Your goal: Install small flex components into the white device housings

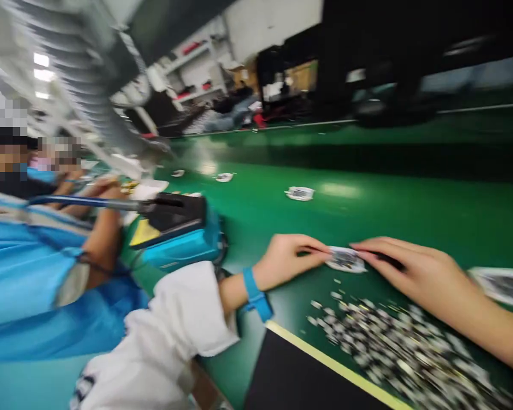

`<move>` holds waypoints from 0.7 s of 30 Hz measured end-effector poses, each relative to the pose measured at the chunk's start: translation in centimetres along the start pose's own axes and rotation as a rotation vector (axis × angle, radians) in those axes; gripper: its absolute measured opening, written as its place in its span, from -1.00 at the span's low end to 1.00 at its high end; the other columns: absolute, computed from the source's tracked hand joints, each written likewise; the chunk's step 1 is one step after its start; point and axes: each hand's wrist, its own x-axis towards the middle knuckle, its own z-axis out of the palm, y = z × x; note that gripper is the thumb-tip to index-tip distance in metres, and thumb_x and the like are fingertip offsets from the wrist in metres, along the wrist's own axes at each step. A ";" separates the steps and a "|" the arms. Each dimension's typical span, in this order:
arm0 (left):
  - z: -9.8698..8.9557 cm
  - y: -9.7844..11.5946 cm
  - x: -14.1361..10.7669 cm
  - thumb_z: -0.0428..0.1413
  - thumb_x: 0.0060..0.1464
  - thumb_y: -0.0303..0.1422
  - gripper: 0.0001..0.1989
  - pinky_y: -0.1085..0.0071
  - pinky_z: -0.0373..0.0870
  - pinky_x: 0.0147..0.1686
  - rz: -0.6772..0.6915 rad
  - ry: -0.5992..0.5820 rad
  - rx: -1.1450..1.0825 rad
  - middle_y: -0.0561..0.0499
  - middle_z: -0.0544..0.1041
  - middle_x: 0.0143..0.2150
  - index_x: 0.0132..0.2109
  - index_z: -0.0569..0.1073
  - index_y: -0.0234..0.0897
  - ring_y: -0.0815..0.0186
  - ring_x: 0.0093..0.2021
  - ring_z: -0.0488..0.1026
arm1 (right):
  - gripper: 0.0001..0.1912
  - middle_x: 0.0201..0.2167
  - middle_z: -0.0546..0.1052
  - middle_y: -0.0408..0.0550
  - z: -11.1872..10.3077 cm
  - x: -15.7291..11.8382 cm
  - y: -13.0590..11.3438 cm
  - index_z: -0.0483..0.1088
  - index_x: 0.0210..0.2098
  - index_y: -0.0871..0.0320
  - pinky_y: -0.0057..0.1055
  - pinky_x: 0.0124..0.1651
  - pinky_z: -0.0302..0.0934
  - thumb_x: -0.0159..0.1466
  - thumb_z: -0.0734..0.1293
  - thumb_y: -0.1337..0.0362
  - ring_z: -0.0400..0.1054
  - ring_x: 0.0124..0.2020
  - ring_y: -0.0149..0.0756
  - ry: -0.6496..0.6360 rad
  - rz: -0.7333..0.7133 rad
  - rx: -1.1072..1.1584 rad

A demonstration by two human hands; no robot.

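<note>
A small white-edged packet (345, 259) is held at about 4 o'clock from the middle of the view, pinched between the curled fingers of the left hand (288, 262) and the outstretched fingers of the right hand (414, 273). Both hands are closed on it, though its contents are too blurred to be told. A blue wrist strap (253, 293) is worn on the left wrist. A heap of small parts (393, 347) lies at 5 o'clock on the green bench mat (260, 228), and a similar packet (502, 286) lies just beside the right hand. Further packets (300, 193) are scattered farther along the mat at 3 o'clock. A co-worker in a blue smock (25, 273) is seen at 9 o'clock, near a teal-and-black bench device (175, 239).
</note>
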 end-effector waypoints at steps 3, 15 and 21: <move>-0.2 -0.7 0.8 0.10 -0.02 -0.43 -0.89 0.43 0.35 -0.15 0.126 0.009 0.199 -0.05 0.47 -0.29 -0.31 0.48 -0.35 0.36 -0.24 0.40 | -0.66 -0.18 0.42 -0.02 -0.6 -0.2 0.1 0.28 -0.09 0.16 -0.37 -0.27 0.31 0.15 0.27 0.18 0.35 -0.27 -0.29 -0.115 0.061 0.003; 1.2 0.0 0.0 0.14 -0.05 -0.44 -0.78 0.58 0.41 -0.21 0.237 0.060 0.306 0.03 0.48 -0.31 -0.18 0.40 -0.32 0.46 -0.32 0.44 | -0.82 -0.36 0.41 -0.06 -0.4 0.3 -1.6 0.35 -0.26 0.23 -0.46 -0.28 0.21 0.14 0.30 0.29 0.28 -0.32 -0.39 0.068 -0.073 0.216; 1.2 0.5 0.0 0.14 -0.05 -0.46 -0.90 0.62 0.39 -0.29 0.367 0.084 0.500 0.06 0.50 -0.35 -0.30 0.42 -0.32 0.47 -0.34 0.44 | -0.88 -0.38 0.43 -0.06 0.0 0.3 -1.9 0.37 -0.30 0.21 -0.45 -0.29 0.21 0.16 0.28 0.31 0.29 -0.34 -0.40 0.093 -0.118 0.241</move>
